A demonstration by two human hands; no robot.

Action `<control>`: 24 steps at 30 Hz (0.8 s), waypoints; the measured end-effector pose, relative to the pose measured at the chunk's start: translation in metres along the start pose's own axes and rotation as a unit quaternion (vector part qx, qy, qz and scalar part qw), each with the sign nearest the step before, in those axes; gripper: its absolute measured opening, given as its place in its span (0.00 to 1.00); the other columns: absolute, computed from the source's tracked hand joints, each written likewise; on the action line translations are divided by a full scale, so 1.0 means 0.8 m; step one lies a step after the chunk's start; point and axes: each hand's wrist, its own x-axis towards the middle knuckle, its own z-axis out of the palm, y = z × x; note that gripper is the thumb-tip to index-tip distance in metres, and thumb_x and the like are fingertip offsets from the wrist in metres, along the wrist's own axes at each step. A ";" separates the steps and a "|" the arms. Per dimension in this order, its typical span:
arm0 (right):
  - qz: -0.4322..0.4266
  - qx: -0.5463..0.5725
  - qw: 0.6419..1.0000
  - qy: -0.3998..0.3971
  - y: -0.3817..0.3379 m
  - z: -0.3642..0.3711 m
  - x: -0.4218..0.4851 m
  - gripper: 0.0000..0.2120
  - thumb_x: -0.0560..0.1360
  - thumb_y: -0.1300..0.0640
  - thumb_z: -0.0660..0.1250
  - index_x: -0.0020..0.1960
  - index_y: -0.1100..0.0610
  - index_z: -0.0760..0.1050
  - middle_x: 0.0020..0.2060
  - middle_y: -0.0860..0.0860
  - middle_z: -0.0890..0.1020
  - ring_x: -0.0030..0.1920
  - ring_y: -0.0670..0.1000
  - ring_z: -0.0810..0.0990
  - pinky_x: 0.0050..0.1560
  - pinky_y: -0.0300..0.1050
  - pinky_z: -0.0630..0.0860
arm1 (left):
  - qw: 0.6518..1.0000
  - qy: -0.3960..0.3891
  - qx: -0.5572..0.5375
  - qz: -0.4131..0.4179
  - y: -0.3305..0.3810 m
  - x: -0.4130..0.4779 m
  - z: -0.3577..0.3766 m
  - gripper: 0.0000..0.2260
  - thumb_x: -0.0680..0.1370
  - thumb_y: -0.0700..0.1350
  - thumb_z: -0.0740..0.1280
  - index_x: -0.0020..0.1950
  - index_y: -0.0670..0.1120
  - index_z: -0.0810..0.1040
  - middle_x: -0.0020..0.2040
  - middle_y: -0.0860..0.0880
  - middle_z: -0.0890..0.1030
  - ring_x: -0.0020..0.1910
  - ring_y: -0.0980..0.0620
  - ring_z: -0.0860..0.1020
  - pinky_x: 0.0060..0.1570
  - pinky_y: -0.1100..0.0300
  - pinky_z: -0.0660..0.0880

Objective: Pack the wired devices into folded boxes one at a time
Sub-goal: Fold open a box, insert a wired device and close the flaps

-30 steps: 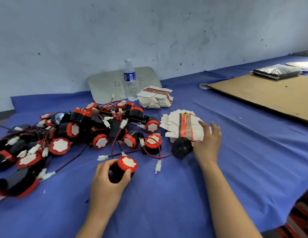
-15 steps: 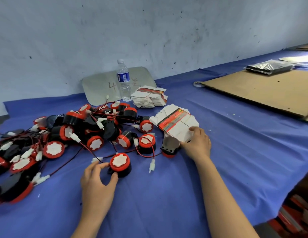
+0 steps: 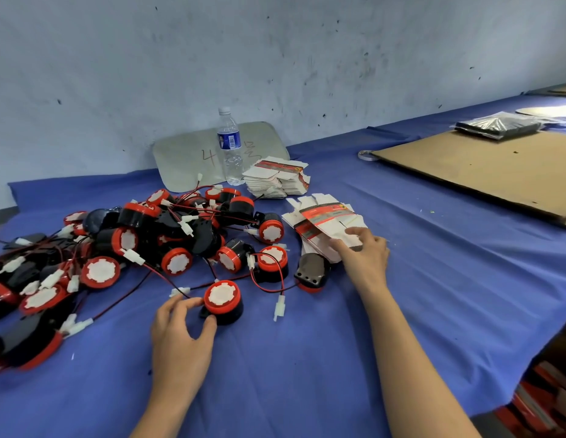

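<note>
Device (image 3: 223, 299) between curled left fingers (image 3: 184, 306), flat box (image 3: 332, 221) between right fingers (image 3: 359, 232)

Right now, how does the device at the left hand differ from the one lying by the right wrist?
The device at the left hand stands face up, showing its white disc and red rim; the device by the right wrist lies face down, black back showing. The left hand pinches the first; the right hand grips the box stack, not the second. Both are wired.
</note>
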 end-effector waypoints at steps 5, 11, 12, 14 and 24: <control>0.005 0.169 0.986 -0.002 -0.009 -0.009 -0.008 0.07 0.70 0.49 0.73 0.42 0.48 0.76 0.44 0.49 0.79 0.43 0.49 0.75 0.42 0.41 0.71 | 1.000 0.000 -0.001 -0.001 0.001 0.000 -0.001 0.11 0.75 0.38 0.71 0.57 0.46 0.78 0.67 0.47 0.71 0.71 0.49 0.63 0.70 0.52 0.60; -0.025 0.157 0.985 0.071 -0.003 -0.010 -0.006 0.05 0.77 0.54 0.67 0.44 0.54 0.78 0.39 0.51 0.82 0.41 0.50 0.75 0.40 0.42 0.68 | 1.000 -0.003 -0.010 -0.008 0.004 -0.001 -0.001 0.11 0.76 0.39 0.70 0.58 0.46 0.77 0.68 0.47 0.70 0.72 0.49 0.63 0.70 0.51 0.61; -0.041 0.128 0.985 0.104 -0.002 -0.009 -0.005 0.05 0.79 0.56 0.65 0.47 0.55 0.79 0.41 0.53 0.83 0.43 0.53 0.75 0.41 0.43 0.68 | 1.000 -0.003 -0.010 -0.008 0.004 -0.001 -0.001 0.11 0.76 0.39 0.70 0.58 0.46 0.77 0.68 0.47 0.70 0.72 0.49 0.63 0.70 0.51 0.61; -0.065 0.104 0.981 0.151 -0.001 -0.008 -0.004 0.06 0.80 0.59 0.63 0.48 0.58 0.77 0.41 0.58 0.82 0.43 0.57 0.76 0.39 0.43 0.66 | 1.000 -0.004 -0.008 -0.011 0.004 -0.001 -0.001 0.11 0.76 0.39 0.70 0.58 0.46 0.77 0.68 0.48 0.70 0.72 0.50 0.62 0.70 0.51 0.61; -0.117 0.245 0.950 0.154 -0.012 -0.001 -0.011 0.08 0.80 0.64 0.60 0.45 0.55 0.73 0.43 0.44 0.83 0.47 0.49 0.82 0.49 0.37 0.75 | 1.000 -0.005 -0.004 -0.008 0.002 0.000 -0.001 0.11 0.76 0.39 0.70 0.59 0.45 0.77 0.69 0.47 0.69 0.73 0.50 0.62 0.70 0.50 0.61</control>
